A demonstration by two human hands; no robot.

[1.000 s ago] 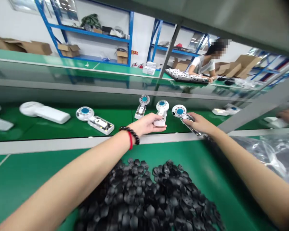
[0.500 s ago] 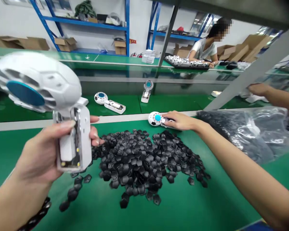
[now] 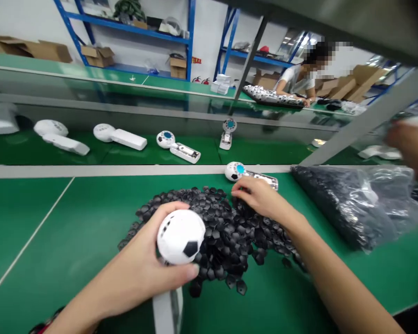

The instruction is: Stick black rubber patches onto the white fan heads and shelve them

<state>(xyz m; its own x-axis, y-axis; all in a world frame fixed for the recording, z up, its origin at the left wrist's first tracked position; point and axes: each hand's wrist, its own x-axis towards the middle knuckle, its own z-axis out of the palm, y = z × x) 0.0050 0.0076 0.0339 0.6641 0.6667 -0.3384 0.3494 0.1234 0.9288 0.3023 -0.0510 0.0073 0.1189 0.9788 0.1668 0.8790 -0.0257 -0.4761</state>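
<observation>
My left hand (image 3: 139, 271) is closed round a white handheld fan (image 3: 179, 239) whose round head looks like a football; its handle points down toward me. My right hand (image 3: 259, 197) reaches into a pile of small black pentagon pieces (image 3: 216, 234) on the green table, fingers pinched together at the pile's far edge; what they hold is too small to see. Just beyond my right hand lies a second fan (image 3: 245, 172) with a blue centre, flat on the table.
On the green conveyor belt (image 3: 90, 155) behind lie several more white fans (image 3: 177, 144). A clear plastic bag of black pieces (image 3: 351, 204) lies at the right. Another person's hand (image 3: 409, 144) works at the far right; one more person sits at a far bench.
My left hand lowered the fan and turned it so its football side faces up. My right hand let go of the second fan on the table and moved to the black pieces.
</observation>
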